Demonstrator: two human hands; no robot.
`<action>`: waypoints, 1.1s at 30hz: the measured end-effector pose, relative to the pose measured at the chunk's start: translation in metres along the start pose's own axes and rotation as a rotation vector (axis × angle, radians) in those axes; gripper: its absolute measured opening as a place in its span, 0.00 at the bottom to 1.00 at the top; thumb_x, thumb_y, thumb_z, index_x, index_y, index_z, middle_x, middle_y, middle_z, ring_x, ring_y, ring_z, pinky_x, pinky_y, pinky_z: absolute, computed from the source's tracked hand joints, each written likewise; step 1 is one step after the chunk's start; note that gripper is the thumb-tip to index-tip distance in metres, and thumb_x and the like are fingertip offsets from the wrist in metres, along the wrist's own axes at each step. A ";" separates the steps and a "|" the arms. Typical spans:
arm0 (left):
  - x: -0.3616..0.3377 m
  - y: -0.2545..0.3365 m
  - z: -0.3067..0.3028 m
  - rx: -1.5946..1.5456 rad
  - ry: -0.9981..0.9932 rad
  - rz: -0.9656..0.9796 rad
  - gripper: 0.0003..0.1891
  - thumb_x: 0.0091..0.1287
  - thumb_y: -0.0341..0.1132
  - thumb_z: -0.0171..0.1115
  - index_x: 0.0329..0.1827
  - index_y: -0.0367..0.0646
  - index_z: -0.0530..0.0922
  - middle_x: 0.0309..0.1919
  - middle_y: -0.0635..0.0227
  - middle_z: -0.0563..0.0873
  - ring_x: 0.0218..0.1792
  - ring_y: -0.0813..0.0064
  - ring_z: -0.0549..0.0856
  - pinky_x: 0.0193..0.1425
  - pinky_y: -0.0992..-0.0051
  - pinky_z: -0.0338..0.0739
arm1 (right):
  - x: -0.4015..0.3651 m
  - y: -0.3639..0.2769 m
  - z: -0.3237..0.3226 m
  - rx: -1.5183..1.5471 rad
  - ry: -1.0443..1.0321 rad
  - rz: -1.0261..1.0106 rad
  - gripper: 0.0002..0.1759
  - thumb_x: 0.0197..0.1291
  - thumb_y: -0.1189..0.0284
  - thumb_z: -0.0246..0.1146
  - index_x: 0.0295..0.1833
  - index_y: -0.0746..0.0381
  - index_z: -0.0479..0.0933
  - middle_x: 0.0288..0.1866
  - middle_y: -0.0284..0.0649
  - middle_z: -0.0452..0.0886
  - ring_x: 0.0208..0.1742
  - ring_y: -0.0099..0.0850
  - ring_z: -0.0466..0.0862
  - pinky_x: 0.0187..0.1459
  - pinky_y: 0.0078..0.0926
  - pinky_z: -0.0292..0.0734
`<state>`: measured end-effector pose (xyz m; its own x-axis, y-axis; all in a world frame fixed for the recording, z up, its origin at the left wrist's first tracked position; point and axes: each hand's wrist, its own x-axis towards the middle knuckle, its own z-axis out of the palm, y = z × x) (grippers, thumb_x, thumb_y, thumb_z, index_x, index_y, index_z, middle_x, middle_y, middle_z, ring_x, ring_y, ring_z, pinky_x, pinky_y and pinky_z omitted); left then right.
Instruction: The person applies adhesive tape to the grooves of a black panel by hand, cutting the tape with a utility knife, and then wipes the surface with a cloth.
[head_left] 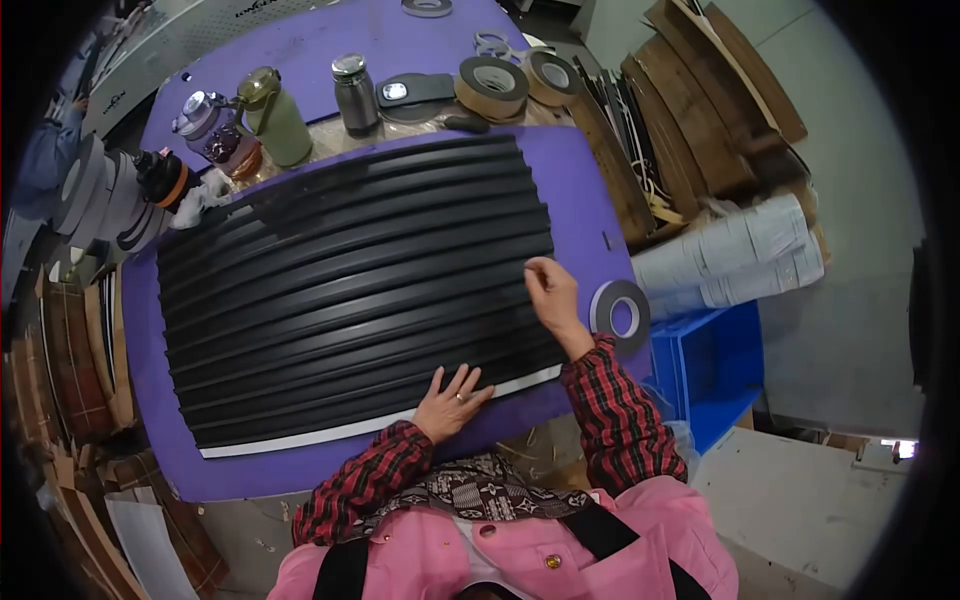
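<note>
A ridged black sheet lies on the purple table, with a white strip along its near edge. My left hand rests flat on the sheet's near edge beside the strip, fingers spread, a ring on one finger. Above the sheet's right edge is my right hand, its fingers curled together; whatever they may hold is too small to make out. Just right of that hand, a roll of grey tape lies on the table.
Bottles, a grey flask and tape rolls stand beyond the sheet. A blue crate and wrapped white rolls are at the right. Cardboard pieces stand behind them. Part of another person shows far left.
</note>
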<state>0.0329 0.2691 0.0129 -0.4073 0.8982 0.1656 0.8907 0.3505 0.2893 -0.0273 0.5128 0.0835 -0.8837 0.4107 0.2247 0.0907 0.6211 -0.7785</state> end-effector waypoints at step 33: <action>0.018 0.024 0.011 0.147 0.008 0.023 0.22 0.55 0.37 0.56 0.55 0.56 0.68 0.59 0.68 0.63 0.61 0.66 0.61 0.60 0.52 0.51 | -0.201 0.055 -0.064 -0.056 0.224 0.566 0.20 0.56 0.68 0.54 0.52 0.64 0.62 0.24 0.39 0.74 0.24 0.28 0.76 0.24 0.24 0.71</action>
<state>0.0490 0.2965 0.0126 -0.3870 0.9048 0.1780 0.9198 0.3651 0.1440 0.1851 0.5068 0.0330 -0.5739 0.8137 -0.0925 0.5473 0.2970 -0.7825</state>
